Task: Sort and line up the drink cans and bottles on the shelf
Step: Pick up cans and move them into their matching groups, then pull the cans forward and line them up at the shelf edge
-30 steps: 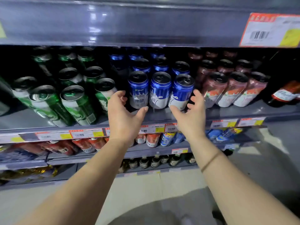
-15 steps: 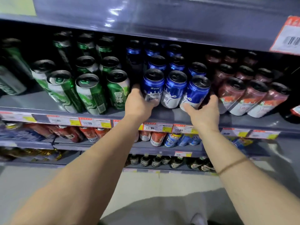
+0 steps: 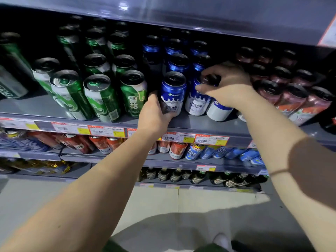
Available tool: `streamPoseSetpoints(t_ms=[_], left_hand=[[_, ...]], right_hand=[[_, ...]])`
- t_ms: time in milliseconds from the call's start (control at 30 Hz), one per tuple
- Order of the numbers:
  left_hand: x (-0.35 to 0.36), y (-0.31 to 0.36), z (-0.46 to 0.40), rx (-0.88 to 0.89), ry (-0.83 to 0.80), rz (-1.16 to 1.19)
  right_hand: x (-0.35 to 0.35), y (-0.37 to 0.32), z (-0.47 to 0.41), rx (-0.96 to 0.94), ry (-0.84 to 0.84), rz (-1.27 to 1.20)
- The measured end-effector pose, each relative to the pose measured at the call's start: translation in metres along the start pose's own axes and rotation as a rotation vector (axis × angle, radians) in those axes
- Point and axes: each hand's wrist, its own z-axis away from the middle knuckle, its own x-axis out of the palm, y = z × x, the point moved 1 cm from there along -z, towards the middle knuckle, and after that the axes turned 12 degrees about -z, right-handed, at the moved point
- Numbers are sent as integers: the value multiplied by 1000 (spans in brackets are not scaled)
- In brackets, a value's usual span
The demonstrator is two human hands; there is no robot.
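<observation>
The left hand [image 3: 154, 113] wraps around the lower half of the front-left blue can [image 3: 172, 93], which stands near the shelf [image 3: 190, 124] edge. The right hand [image 3: 227, 88] curls over the top of the middle blue can [image 3: 197, 104], apparently pinching its rim; green cans [image 3: 101, 95] stand just left.

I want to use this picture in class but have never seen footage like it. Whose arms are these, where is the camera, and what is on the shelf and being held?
The camera sits on a person's head, looking forward and down, so the two bare arms are their own. They face a store shelf stocked with green cans, blue cans and dark red cans, all standing upright in rows. The left hand curls round the front-left blue can. The right hand pinches the top of the next blue can. Lower shelves hold more cans and bottles.
</observation>
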Motion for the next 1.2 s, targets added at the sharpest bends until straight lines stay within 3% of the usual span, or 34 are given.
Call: streamPoseSetpoints(t_ms=[133,300,633,700,833,933,1100,1200], left_hand=[[-1,0,-2,0,-9,-17],[2,4,-1,-30,-4,-23],[0,7,1,-27,13,-53],[-1,6,2,-17,12,-54],[-2,3,3,-8,0,-59],[-2,2,4,-6,0,-71],[-1,2,4,-4,10,-116],[-1,4,5,-5,13,-113]], right_hand=[[-10,7,4,-31,-136,-180],[-3,0,3,29,-36,133],[-2,3,12,55,-31,41],[-2,14,22,46,68,-66],[7,36,56,118,539,-409],[38,44,75,308,450,-529],[59,56,61,442,381,-490],[56,62,56,423,368,-469]])
